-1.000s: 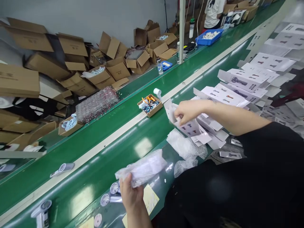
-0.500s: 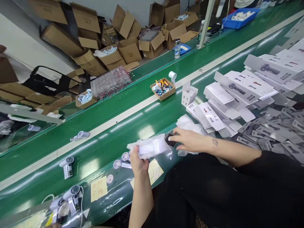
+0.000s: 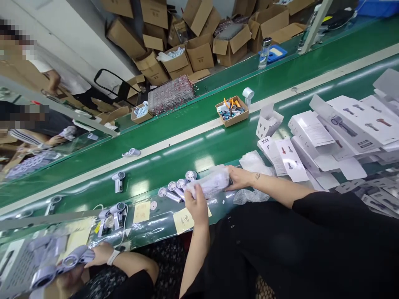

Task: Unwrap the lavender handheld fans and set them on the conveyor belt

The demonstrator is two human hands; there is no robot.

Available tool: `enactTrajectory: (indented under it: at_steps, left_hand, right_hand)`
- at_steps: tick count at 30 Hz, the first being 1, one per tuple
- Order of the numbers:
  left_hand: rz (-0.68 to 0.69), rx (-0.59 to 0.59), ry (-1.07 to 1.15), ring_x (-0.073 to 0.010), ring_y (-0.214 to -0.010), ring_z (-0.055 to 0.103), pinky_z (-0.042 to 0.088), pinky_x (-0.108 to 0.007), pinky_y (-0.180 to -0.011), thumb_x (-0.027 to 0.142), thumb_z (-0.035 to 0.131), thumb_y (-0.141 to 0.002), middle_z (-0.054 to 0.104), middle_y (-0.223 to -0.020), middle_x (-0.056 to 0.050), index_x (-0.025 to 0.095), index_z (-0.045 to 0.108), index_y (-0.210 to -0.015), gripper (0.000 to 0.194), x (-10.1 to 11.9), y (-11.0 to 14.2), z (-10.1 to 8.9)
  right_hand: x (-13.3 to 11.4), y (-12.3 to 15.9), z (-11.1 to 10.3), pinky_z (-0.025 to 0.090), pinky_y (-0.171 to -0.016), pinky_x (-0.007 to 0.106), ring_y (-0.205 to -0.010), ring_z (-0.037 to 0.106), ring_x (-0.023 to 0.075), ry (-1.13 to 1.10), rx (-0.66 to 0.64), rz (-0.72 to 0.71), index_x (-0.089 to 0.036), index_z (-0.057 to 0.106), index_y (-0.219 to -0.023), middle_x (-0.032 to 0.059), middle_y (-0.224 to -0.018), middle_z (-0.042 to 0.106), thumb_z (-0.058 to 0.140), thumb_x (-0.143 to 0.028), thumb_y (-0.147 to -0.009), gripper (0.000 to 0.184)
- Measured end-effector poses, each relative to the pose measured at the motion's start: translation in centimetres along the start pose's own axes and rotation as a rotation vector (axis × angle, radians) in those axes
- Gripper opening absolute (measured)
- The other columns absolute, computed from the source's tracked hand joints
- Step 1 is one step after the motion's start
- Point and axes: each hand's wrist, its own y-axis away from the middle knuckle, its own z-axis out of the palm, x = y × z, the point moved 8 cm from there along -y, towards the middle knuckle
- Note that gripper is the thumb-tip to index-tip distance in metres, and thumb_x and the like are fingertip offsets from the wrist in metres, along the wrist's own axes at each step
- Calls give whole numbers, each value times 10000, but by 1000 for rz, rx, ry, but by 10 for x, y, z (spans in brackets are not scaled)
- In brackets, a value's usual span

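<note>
A pale package in clear bubble wrap (image 3: 210, 183) is held level over the near edge of the green bench. My left hand (image 3: 198, 204) grips its left end from below, thumb on the front. At its right end, my right hand (image 3: 239, 177) has its fingers closed on the package; a small dark patch shows beside them. Several lavender handheld fans (image 3: 172, 187) lie in a row just left of the package. To the right of my right hand are loose bubble wrap bags (image 3: 255, 162). A handwritten yellow note (image 3: 183, 221) lies below my left hand.
White printed boxes (image 3: 324, 137) are piled at the right. A small carton of tools (image 3: 232, 116) stands on the conveyor (image 3: 174, 162). At lower left, a co-worker's hand (image 3: 101, 254) holds a fan. Other people are at far left; open cartons (image 3: 199, 52) stand behind.
The view has swung left, bringing co-workers into sight. My right hand, earlier spread beside the package, is now closed at its right end. My left hand still holds the package.
</note>
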Motion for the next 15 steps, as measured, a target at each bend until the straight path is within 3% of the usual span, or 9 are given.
enactTrajectory:
  at_steps: [2, 4, 7, 9, 12, 15]
  left_hand:
    - [217, -11, -289, -185, -794, 520, 412, -320, -810, 387, 610, -790, 514, -777, -38, 168, 596, -849, 227, 16, 14, 10]
    - [357, -129, -493, -222, -832, 508, 403, -350, -824, 345, 590, -804, 496, -795, -69, 165, 613, -867, 192, 26, 23, 35]
    - [394, -359, -721, -265, -871, 508, 407, -387, -815, 287, 515, -846, 507, -833, -110, 162, 631, -896, 178, 26, 30, 81]
    - [377, -456, -809, -293, -925, 512, 408, -422, -832, 301, 496, -862, 542, -912, -144, 150, 630, -989, 239, 24, 36, 100]
    - [410, -551, -893, -369, -1123, 449, 328, -537, -946, 393, 504, -864, 571, -1103, -177, 175, 592, -1169, 384, 22, 56, 110]
    - [462, -619, -982, -402, -1290, 301, 141, -619, -1043, 472, 509, -853, 581, -1217, -122, 261, 589, -1209, 421, 19, 72, 105]
  right_hand:
    - [1, 3, 3, 345, -1008, 453, -1142, 446, 296, 87, 71, -65, -126, 468, -1134, 170, -1195, 487, 763, -470, -587, 711]
    - [-1, 6, 9, 366, -991, 447, -1129, 462, 289, 148, 89, -140, -125, 440, -1150, 176, -1188, 487, 708, -504, -654, 680]
    - [-7, 11, 16, 356, -1013, 414, -1178, 450, 279, 136, 59, -233, -124, 393, -1218, 177, -1216, 482, 671, -456, -710, 668]
    - [-10, 14, 12, 356, -1016, 394, -1190, 452, 268, 101, 72, -236, -135, 374, -1242, 168, -1221, 486, 659, -383, -728, 638]
    - [-4, 15, 2, 411, -940, 385, -1107, 517, 268, 54, 108, -81, -140, 373, -1224, 156, -1167, 520, 673, -323, -701, 630]
    - [-1, 13, -7, 456, -821, 362, -973, 580, 264, 74, 70, 33, -144, 395, -1169, 130, -1080, 558, 689, -334, -676, 606]
